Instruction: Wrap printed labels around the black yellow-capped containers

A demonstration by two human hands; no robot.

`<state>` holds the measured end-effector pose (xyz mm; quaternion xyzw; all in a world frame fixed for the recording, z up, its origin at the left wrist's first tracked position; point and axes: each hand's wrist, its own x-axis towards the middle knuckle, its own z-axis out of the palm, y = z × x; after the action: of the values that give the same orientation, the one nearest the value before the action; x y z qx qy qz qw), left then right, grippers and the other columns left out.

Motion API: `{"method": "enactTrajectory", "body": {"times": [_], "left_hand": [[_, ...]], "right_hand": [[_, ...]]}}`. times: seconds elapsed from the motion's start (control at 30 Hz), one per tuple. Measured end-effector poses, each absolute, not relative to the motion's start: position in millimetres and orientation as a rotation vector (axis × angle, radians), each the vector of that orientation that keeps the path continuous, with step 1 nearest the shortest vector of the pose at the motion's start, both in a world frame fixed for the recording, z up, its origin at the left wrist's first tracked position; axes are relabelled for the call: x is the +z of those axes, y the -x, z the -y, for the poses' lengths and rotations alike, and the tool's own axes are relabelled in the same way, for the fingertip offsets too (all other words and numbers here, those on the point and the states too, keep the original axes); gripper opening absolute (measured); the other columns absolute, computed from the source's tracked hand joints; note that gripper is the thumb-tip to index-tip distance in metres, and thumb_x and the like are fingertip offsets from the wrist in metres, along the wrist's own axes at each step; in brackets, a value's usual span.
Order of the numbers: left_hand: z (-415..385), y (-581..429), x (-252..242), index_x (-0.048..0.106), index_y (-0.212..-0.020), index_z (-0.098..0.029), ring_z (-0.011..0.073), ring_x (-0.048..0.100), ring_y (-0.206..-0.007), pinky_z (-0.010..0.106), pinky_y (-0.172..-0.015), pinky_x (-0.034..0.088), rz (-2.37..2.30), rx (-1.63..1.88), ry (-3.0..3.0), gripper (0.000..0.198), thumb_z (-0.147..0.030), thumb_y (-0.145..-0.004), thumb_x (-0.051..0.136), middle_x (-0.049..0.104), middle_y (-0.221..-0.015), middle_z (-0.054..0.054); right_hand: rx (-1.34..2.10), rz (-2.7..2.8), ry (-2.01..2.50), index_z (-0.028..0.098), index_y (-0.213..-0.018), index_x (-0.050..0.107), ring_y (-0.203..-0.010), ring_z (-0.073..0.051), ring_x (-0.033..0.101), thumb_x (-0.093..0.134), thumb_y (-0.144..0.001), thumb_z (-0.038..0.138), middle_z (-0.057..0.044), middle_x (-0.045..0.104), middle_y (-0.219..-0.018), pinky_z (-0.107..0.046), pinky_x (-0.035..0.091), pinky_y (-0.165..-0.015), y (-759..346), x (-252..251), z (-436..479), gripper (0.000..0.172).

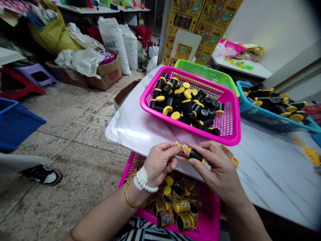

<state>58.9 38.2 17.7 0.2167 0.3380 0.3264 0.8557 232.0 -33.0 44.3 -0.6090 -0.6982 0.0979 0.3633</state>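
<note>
My left hand (163, 164) pinches the end of a printed yellow label (184, 150) wrapped partly around a black tube (195, 155) with a yellow cap. On the tube's other end are the thumb and fingers of my right hand (217, 167). Both hands are above the table's front edge. Just beyond them, a pink basket (190, 129) holds many black tubes with yellow caps. A lower pink basket (209, 214), near my lap, contains labelled tubes. More printed labels (230, 155) lie on the table behind my right hand.
A blue basket (276, 122) of black tubes stands right on the marble-patterned table (271, 167), and a green basket (208, 72) sits behind the pink one. Yellow boxes (209, 30) are stacked at the back. A person's shoe (42, 174) is on the floor at left.
</note>
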Motion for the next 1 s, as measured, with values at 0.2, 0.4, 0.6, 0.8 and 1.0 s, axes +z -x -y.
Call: {"method": "enactTrajectory", "body": {"times": [0.2,0.4,0.6,0.8,1.0], "left_hand": [[-29,-55,17,0.072,-0.090,-0.007,0.0015,0.038,-0.036,0.011,-0.034,0.020,-0.733,0.650,-0.587,0.036,-0.038,-0.075,0.083,0.052,-0.042,-0.005],[-29,-49,23,0.063,-0.117,-0.017,0.0045,0.053,-0.049,0.011,-0.035,0.033,-0.712,0.748,-0.721,0.053,-0.036,-0.074,0.088,0.067,-0.076,-0.002],[-36,-42,18,0.068,-0.105,-0.012,0.0039,0.051,-0.041,0.014,-0.038,0.040,-0.579,0.520,-0.924,0.038,-0.038,-0.080,0.082,0.064,-0.063,-0.003],[-31,-53,12,0.069,-0.103,-0.011,0.0078,0.065,-0.051,0.018,-0.052,0.052,-0.589,0.500,-0.806,0.044,-0.033,-0.070,0.090,0.073,-0.074,0.002],[-32,-49,13,0.072,-0.104,-0.011,0.0101,0.066,-0.052,0.020,-0.048,0.053,-0.541,0.414,-0.884,0.051,-0.051,-0.075,0.084,0.070,-0.074,0.003]], "right_hand": [[0.185,1.659,1.543,0.023,-0.097,0.072,-0.081,-0.016,0.058,0.081,-0.083,0.032,-0.001,0.060,-0.089,-0.030,0.046,-0.069,-230,37,31,0.019],[0.026,1.545,1.390,0.023,-0.094,0.072,-0.076,-0.017,0.056,0.086,-0.077,0.037,0.000,0.057,-0.085,-0.032,0.044,-0.066,-224,24,35,0.026],[0.377,1.529,1.371,0.026,-0.114,0.071,-0.085,-0.020,0.064,0.080,-0.084,0.033,-0.005,0.062,-0.102,-0.029,0.052,-0.061,-223,21,42,0.032],[0.456,1.567,1.362,0.028,-0.115,0.070,-0.096,-0.020,0.065,0.077,-0.085,0.016,-0.006,0.065,-0.108,-0.032,0.057,-0.075,-231,14,55,0.033],[0.477,1.641,1.316,0.027,-0.112,0.072,-0.096,-0.019,0.066,0.083,-0.080,0.013,-0.006,0.066,-0.110,-0.030,0.057,-0.071,-235,12,61,0.036]]}}
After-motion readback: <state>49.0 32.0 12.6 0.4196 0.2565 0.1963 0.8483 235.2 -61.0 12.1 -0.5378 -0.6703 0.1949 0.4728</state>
